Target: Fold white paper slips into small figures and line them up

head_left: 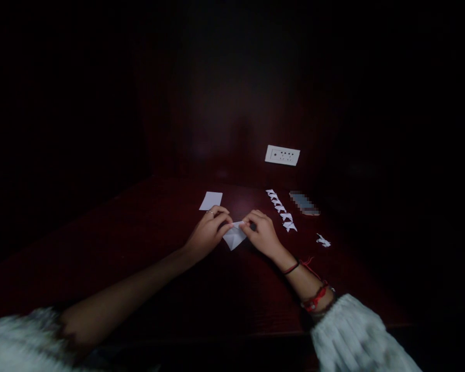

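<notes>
Between my two hands is a white sheet of paper (233,239), folded at its far edge, with a pointed corner toward me and a crease across it. My left hand (209,231), a ring on one finger, pinches its upper left edge. At the upper right edge, the thumb and fingers of my right hand (262,233) pinch the same paper. Just beyond my left hand lies a flat white paper stack or sheet (211,200); whether it is one or several sheets I cannot tell.
Right of my hands, several small folded paper pieces (281,209) lie in a slanting row on the dark red table (147,243). A phone (304,203), blurred out, lies beyond them, and a crumpled white paper piece (323,240) nearer. A socket panel (282,155) is on the back wall.
</notes>
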`<state>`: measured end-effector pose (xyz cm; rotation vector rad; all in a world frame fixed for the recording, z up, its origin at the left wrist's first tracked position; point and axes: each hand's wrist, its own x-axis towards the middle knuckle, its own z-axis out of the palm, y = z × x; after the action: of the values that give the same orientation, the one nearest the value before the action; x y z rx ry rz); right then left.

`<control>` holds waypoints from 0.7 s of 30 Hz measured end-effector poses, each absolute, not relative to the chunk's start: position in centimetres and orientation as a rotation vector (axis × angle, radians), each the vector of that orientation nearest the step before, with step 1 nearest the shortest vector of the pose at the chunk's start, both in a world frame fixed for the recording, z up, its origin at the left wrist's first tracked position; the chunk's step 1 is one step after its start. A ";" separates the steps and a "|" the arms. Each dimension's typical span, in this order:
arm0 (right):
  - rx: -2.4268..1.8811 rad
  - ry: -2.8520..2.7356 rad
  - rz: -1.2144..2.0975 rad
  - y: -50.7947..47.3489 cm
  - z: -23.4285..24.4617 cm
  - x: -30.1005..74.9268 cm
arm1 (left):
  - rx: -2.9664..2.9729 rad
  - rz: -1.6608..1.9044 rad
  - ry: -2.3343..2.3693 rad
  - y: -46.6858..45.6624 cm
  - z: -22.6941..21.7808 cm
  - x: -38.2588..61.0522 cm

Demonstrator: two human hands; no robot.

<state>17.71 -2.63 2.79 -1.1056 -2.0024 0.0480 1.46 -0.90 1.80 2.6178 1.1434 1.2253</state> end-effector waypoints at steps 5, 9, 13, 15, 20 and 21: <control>-1.065 -1.975 0.105 -2.7 2.8 17.9 | 2.635 1.263 1.149 -0.7 1.8 1.2; -1.031 -1.978 0.107 -2.8 2.9 17.9 | 2.625 1.234 1.133 -1.0 2.1 1.3; -1.063 -1.957 0.080 -2.8 2.9 17.9 | 2.614 1.188 1.072 -1.2 2.2 1.4; -1.051 -1.964 0.112 -2.7 2.9 17.9 | 2.609 1.170 1.051 -1.1 2.2 1.4; -1.008 -2.018 0.168 -2.5 2.7 18.2 | 2.596 1.243 1.058 -1.1 2.3 1.2; -1.010 -2.033 0.155 -2.5 2.7 18.2 | 2.604 1.257 1.054 -1.2 2.3 1.2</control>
<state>18.23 -2.46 2.75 -1.0097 -2.0333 0.1549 1.16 -1.16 2.33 2.6039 1.0545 1.2567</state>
